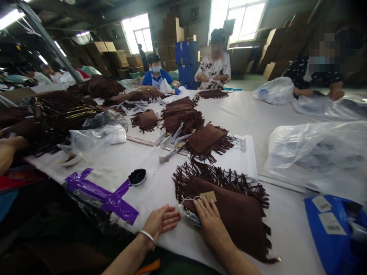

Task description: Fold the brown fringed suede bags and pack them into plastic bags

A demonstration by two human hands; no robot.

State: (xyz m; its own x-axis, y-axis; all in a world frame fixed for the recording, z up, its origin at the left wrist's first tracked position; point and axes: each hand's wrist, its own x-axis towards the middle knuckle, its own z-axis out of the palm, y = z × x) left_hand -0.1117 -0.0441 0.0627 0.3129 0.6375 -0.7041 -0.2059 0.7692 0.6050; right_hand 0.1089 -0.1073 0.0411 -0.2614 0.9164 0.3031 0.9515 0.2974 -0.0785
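A brown fringed bag (237,217) lies flat at the front of the white table, its fringe spread along the far side and right end. My right hand (210,219) rests flat on its left part with fingers stretched, touching a tan tag (208,196) on a white string. Under that palm, a small clear plastic packet (191,217) is partly covered. Just left of the bag, my left hand (163,222) hovers or rests at the table edge, holding nothing, fingers extended; a silver bangle circles the wrist. A second brown fringed bag (207,138) lies beyond.
Purple tape (107,194) and a small dish with black stuff (137,177) lie to the left. More fringed bags (179,114) are heaped farther back. A blue tape dispenser (329,233) stands right, near clear plastic bags (318,152). Co-workers sit and stand around the table; another person's hand (11,149) reaches in left.
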